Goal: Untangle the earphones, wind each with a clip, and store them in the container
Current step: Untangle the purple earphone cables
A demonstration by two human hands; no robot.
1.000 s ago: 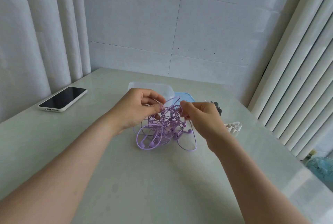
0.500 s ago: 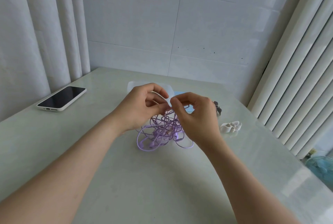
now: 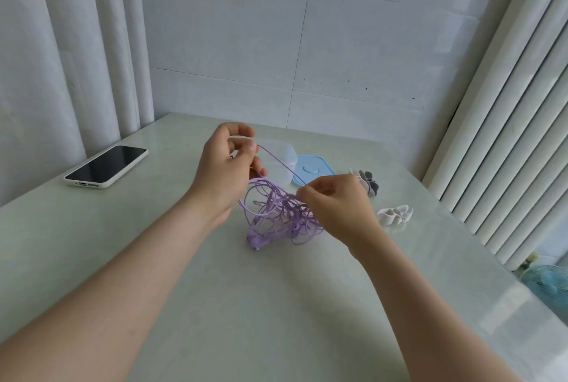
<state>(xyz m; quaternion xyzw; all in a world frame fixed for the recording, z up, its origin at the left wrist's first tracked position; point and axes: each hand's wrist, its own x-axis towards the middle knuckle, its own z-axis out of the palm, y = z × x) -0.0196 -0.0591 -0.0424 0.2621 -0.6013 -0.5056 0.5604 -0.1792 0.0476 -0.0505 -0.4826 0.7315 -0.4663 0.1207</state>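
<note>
Starting on the left, a black-screened smartphone in a white case [image 3: 106, 166] is parked near the edge of the pale glossy table [image 3: 276, 320], not part of the job. Next, the left hand [image 3: 227, 166] is raised a bit, with one purple strand pinched between thumb and forefinger. That strand is pulled taut down to the right hand [image 3: 335, 206], where it's nipped between the fingertips too. Under and between the hands, the knotted bundle of thin purple wired earphones [image 3: 276, 218] is mostly resting on the table, so untangling looks barely begun: only one length is teased out. Behind it, the clear rectangular plastic container [image 3: 285, 160] is partly hidden by the left hand, and nothing can be seen inside it. Its light blue lid [image 3: 313, 169] is laid flat just beside it, so that bit's sorted. Further right, the small grey cable clips [image 3: 368, 185] and the white cable clips [image 3: 395, 215] are left untouched. So winding and storing are all yet to be done.
</note>
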